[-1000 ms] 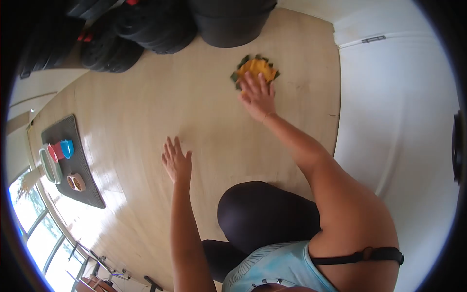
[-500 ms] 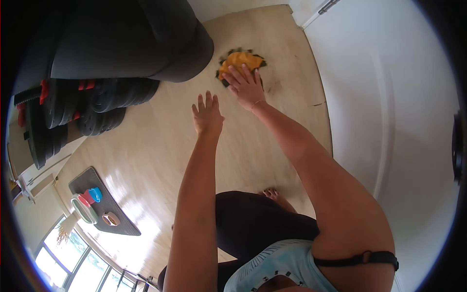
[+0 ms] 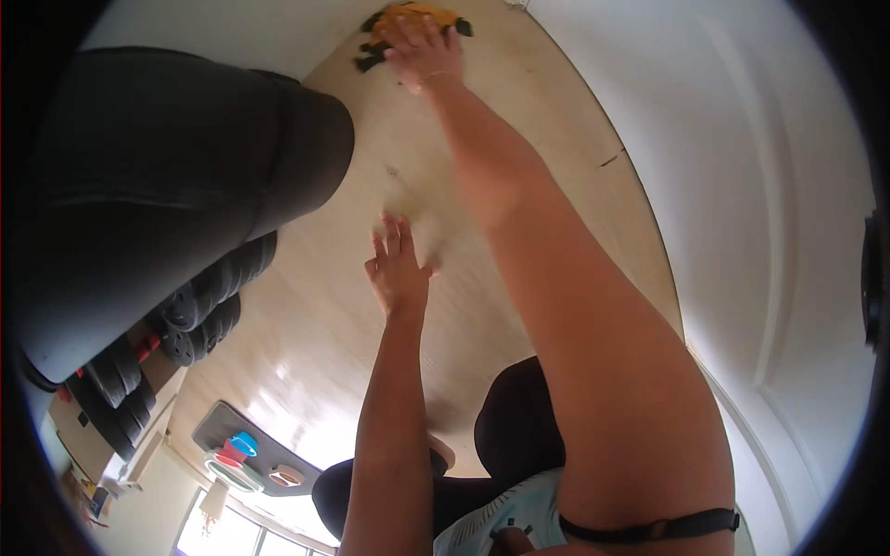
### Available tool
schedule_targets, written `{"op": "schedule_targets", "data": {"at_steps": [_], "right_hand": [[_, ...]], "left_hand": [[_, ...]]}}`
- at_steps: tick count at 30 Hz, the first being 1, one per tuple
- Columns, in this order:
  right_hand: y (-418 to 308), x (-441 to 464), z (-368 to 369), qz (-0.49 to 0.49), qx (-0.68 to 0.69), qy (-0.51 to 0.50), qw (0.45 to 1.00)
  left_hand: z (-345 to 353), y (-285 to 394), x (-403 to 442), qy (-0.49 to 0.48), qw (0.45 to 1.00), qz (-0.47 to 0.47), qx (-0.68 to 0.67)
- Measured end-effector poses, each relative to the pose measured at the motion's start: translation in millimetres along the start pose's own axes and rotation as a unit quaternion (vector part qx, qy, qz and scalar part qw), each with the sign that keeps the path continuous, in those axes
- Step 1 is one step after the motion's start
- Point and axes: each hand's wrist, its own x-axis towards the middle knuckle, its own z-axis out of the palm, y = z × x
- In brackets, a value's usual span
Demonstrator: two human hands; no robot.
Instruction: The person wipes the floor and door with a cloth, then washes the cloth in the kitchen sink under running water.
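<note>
You are in what appears to be a home, in a room with a pale wood-look floor (image 3: 306, 315). Note, to your left, the dark mat (image 3: 215, 422) laid near bright windows (image 3: 221, 536): on it stand a blue bowl (image 3: 245, 444), a pinkish-red one beside it and a small double dish (image 3: 286, 476), an arrangement resembling a pet's feeding corner. On your right runs a white panel (image 3: 732, 185) with raised moulding, like a household door. Black rounded plates (image 3: 190, 310), resembling exercise weights, suggest a living space with home-gym equipment.
</note>
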Motion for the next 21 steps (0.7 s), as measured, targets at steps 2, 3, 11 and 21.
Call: {"op": "schedule_targets", "data": {"at_steps": [2, 3, 11, 21], "right_hand": [[52, -20, -4, 0.018, -0.034, 0.027, 0.999], [74, -44, -11, 0.015, -0.061, 0.023, 0.998], [136, -246, -47, 0.125, -0.104, -0.126, 0.979], [137, -87, -40, 0.003, -0.100, -0.029, 0.995]], "left_hand": [[-2, -2, 0, -0.004, 1.000, 0.012, -0.010], [-1, -3, 0, -0.004, 1.000, 0.014, -0.008], [0, -5, 3, -0.009, 1.000, 0.026, 0.006], [-2, 0, 7, 0.001, 1.000, 0.020, 0.011]]}}
